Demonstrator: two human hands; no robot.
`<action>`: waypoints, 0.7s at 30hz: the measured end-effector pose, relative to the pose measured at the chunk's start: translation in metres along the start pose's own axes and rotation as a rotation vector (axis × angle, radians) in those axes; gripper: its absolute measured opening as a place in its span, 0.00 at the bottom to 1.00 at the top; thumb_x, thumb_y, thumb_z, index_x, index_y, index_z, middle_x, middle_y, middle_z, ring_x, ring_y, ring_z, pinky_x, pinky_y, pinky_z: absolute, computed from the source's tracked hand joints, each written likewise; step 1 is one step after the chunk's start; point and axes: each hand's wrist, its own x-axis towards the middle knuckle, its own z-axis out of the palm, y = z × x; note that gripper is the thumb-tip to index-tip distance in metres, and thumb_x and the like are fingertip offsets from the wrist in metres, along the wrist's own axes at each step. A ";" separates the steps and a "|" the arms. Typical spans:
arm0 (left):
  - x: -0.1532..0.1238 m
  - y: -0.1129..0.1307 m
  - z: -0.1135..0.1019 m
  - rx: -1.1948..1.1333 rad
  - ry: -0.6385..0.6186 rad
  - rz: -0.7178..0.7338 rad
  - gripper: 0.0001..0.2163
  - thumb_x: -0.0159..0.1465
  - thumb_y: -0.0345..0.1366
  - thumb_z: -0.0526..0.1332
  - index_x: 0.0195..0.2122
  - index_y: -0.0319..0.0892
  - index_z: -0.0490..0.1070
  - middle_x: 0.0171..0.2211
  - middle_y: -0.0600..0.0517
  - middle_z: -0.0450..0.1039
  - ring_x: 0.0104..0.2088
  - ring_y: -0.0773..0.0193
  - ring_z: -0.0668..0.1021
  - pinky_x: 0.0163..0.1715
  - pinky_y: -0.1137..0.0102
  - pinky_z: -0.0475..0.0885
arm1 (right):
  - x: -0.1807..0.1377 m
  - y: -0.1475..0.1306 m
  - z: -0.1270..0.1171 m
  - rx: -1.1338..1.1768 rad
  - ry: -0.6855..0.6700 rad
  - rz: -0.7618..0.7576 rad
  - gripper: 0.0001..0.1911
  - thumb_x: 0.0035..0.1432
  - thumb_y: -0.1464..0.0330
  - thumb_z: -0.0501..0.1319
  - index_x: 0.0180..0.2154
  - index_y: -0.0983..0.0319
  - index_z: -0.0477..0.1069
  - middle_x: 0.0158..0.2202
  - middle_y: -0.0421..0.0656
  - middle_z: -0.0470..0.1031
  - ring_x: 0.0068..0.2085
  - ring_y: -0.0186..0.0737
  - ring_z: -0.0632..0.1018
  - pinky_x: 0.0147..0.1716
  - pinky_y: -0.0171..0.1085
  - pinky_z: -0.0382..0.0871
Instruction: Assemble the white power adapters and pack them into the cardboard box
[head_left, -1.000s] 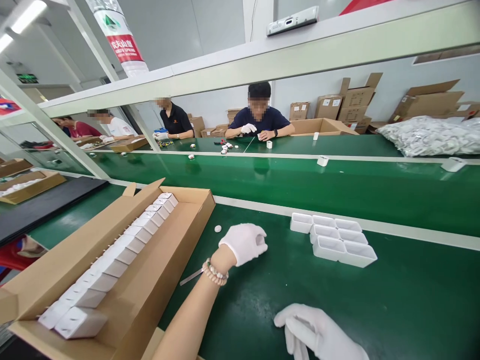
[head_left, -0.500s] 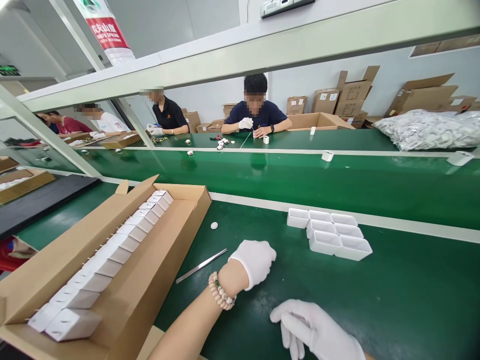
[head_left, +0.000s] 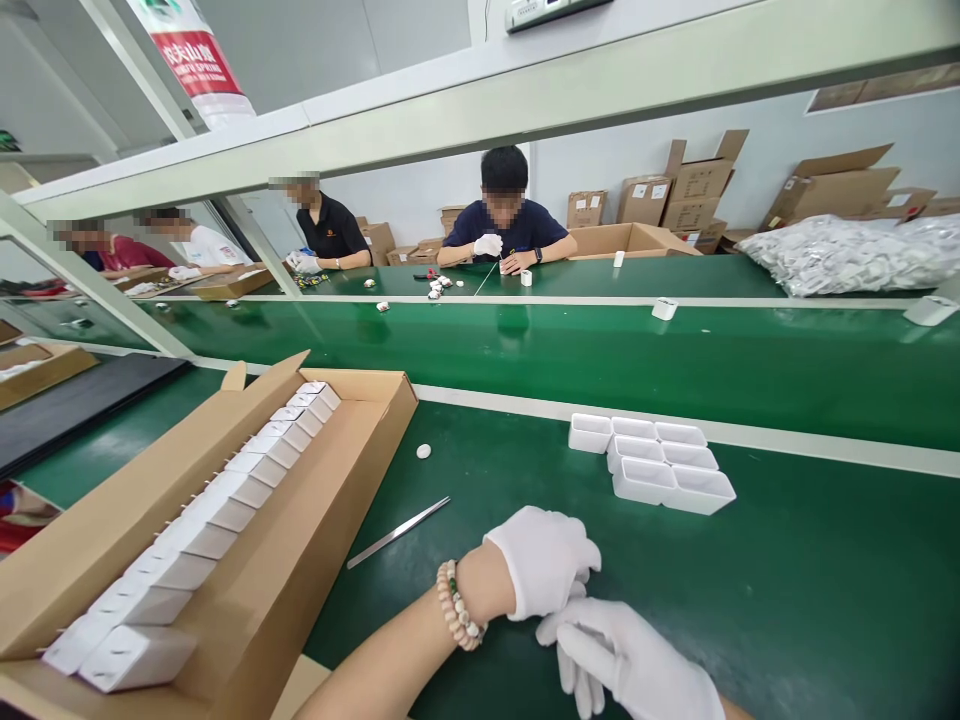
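My left hand [head_left: 544,560], in a white glove that leaves the wrist and its bead bracelet [head_left: 459,605] bare, is closed with the fingers curled downward. Whatever lies in its grasp is hidden beneath the palm. Just below and to the right, my right hand [head_left: 634,650], also white-gloved, has loosely bent fingers set apart, and no object shows between them. The fingertips of both hands meet or nearly meet. Left of them a pair of metal tweezers [head_left: 399,533] lies on the green table [head_left: 810,590], with a small white round piece [head_left: 424,452] beyond it.
Several white open-topped housings [head_left: 705,490] stand grouped at the back right. At left, a long cardboard box [head_left: 352,480] holds a row of white adapter-like blocks [head_left: 139,655]. Behind runs a green conveyor belt [head_left: 480,340] carrying small white parts. Co-workers sit across it.
My left hand has moved right and toward me, up against my right hand. The right hand has hardly moved. White parts on the belt have shifted slightly right.
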 end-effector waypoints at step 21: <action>0.014 -0.020 0.010 -0.038 0.184 -0.095 0.09 0.64 0.39 0.55 0.41 0.43 0.71 0.39 0.51 0.73 0.40 0.60 0.76 0.39 0.67 0.70 | -0.006 -0.008 0.007 -0.094 0.121 0.083 0.40 0.47 0.36 0.49 0.43 0.62 0.73 0.27 0.41 0.72 0.25 0.36 0.73 0.29 0.36 0.66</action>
